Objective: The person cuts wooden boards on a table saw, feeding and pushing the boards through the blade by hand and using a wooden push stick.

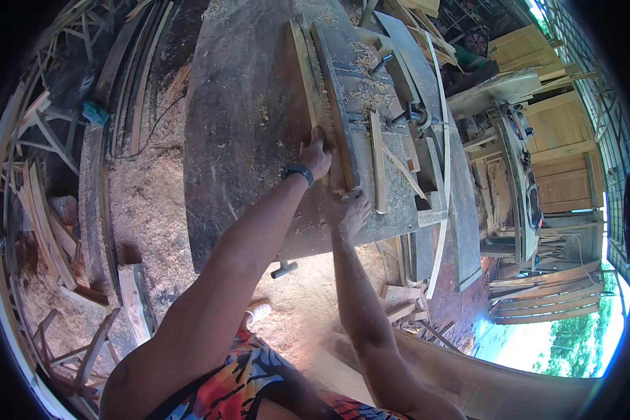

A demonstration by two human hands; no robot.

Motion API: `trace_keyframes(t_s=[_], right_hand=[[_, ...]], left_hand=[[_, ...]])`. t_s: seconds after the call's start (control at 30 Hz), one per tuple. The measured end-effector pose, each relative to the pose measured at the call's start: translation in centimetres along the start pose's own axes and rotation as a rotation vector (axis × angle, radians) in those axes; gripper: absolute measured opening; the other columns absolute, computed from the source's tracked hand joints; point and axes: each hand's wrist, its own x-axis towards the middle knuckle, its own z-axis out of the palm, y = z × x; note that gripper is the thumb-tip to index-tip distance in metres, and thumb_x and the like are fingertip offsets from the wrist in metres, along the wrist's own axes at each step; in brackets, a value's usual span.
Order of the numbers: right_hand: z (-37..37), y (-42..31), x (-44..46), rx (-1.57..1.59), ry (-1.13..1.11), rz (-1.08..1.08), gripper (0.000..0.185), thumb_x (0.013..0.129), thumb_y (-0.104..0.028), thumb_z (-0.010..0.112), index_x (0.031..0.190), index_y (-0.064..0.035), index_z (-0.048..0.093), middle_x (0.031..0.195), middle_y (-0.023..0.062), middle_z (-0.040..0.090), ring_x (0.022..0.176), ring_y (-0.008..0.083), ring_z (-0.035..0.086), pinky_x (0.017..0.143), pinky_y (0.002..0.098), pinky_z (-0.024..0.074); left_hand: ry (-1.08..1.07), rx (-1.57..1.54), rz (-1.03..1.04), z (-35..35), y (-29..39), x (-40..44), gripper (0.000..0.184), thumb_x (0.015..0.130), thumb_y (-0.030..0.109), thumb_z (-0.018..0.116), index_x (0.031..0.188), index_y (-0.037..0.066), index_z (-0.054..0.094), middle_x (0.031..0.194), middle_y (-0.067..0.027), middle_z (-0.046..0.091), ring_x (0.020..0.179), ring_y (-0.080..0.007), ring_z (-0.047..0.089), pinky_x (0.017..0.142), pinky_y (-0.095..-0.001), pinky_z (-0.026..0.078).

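Observation:
A long wooden plank (320, 112) lies lengthwise on the worn machine table (245, 105), along the left side of a dark straight fence (337, 105). My left hand (316, 158), with a dark band on its wrist, bends its fingers against the plank's left edge. At the plank's near end my right hand (350, 212) closes around the wood, close to the fence's end. My palms hide part of the plank, and the fingertips are partly out of sight.
Shavings (367, 91), a loose wooden strip (378, 161) and a black clamp (414, 115) sit right of the fence. A handle (284, 269) sticks out below the table's near edge. Sawdust (150, 203) covers the floor; stacked wood (546, 294) stands at the right.

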Motion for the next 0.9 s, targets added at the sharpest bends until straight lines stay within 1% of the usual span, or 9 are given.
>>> trace_keyframes(t_s=[0.03,0.1,0.17,0.37,0.5,0.57,0.67,0.83,0.9], right_hand=[[0.7,0.2,-0.3,-0.017,0.032,-0.012,0.101,0.059,-0.066,0.078,0.126,0.0039,0.049,0.126,0.0227,0.051,0.121,0.0363,0.048,0.1,0.0494,0.0377],[2.8,0.9,-0.5,-0.049,0.098,-0.031,0.099,0.055,-0.071,0.078,0.117,0.0023,0.056,0.116,0.0203,0.058,0.119,0.0351,0.05,0.099,0.049,0.0387],[2.9,0.6,0.1,-0.119,0.1,-0.044,0.092,0.057,-0.071,0.076,0.113,0.0012,0.06,0.11,0.0196,0.062,0.116,0.0353,0.053,0.097,0.0493,0.0399],[3.8,0.3,0.2,-0.176,0.078,0.045,0.073,0.065,-0.062,0.075,0.103,-0.0007,0.066,0.1,0.0183,0.068,0.104,0.036,0.062,0.09,0.0498,0.0439],[-0.6,-0.5,-1.1,-0.101,-0.082,-0.03,0.062,0.065,-0.057,0.077,0.091,-0.0013,0.069,0.089,0.0179,0.069,0.09,0.0364,0.066,0.086,0.0492,0.0459],[-1.1,0.6,-1.0,-0.175,0.039,-0.129,0.058,0.065,-0.056,0.077,0.083,-0.0021,0.069,0.082,0.0175,0.069,0.084,0.0361,0.067,0.083,0.0491,0.0464],[-4.0,0.8,-0.4,-0.091,0.182,-0.289,0.051,0.063,-0.05,0.082,0.071,-0.0023,0.066,0.072,0.0175,0.066,0.07,0.0365,0.066,0.068,0.0471,0.0494],[-12.2,-4.0,1.1,0.227,0.218,-0.548,0.038,0.066,-0.033,0.085,0.06,-0.0023,0.063,0.065,0.0187,0.066,0.062,0.0345,0.067,0.058,0.04,0.0508],[-14.0,-5.2,0.3,0.289,0.158,-0.475,0.036,0.065,-0.03,0.085,0.061,-0.002,0.063,0.065,0.0178,0.067,0.06,0.0318,0.067,0.058,0.0389,0.0509]], left_hand=[[0.107,-0.225,-0.073,3.2,0.4,1.3,0.065,0.099,0.035,0.045,0.148,-0.001,0.024,0.149,-0.0231,0.033,0.137,-0.039,0.035,0.114,-0.0526,0.026],[0.207,-0.268,-0.093,8.8,1.2,3.7,0.068,0.098,0.035,0.046,0.148,-0.004,0.02,0.151,-0.026,0.029,0.139,-0.0398,0.031,0.115,-0.0525,0.024],[0.234,-0.38,-0.099,7.2,1.5,1.9,0.071,0.098,0.035,0.046,0.148,-0.006,0.018,0.152,-0.0276,0.026,0.14,-0.0404,0.03,0.115,-0.052,0.022],[0.346,-0.849,-0.126,1.8,1.9,-2.5,0.046,0.095,0.02,0.048,0.139,0.006,0.044,0.143,-0.0329,0.035,0.131,-0.0491,0.039,0.11,-0.0602,0.027],[0.221,-1.103,-0.116,-2.9,1.5,-6.3,0.062,0.093,0.021,0.053,0.145,-0.001,0.028,0.139,-0.0337,0.04,0.131,-0.0487,0.039,0.112,-0.0584,0.025],[0.153,-1.167,-0.163,-6.1,1.5,-8.7,0.067,0.095,0.024,0.052,0.148,-0.002,0.022,0.144,-0.0323,0.037,0.135,-0.0453,0.037,0.114,-0.0556,0.021],[0.511,-0.933,-0.122,-5.2,3.2,-7.5,0.069,0.096,0.027,0.052,0.15,-0.002,0.018,0.147,-0.0314,0.034,0.136,-0.0438,0.036,0.115,-0.0527,0.02],[0.233,-1.418,-0.082,-17.5,-1.0,-12.8,0.063,0.097,0.03,0.054,0.142,-0.008,0.035,0.143,-0.0316,0.039,0.127,-0.0417,0.048,0.113,-0.0481,0.027],[0.415,-1.307,-0.129,-16.7,-1.5,-14.7,0.069,0.093,0.028,0.06,0.144,-0.008,0.03,0.144,-0.0319,0.037,0.125,-0.0428,0.049,0.112,-0.047,0.03]])
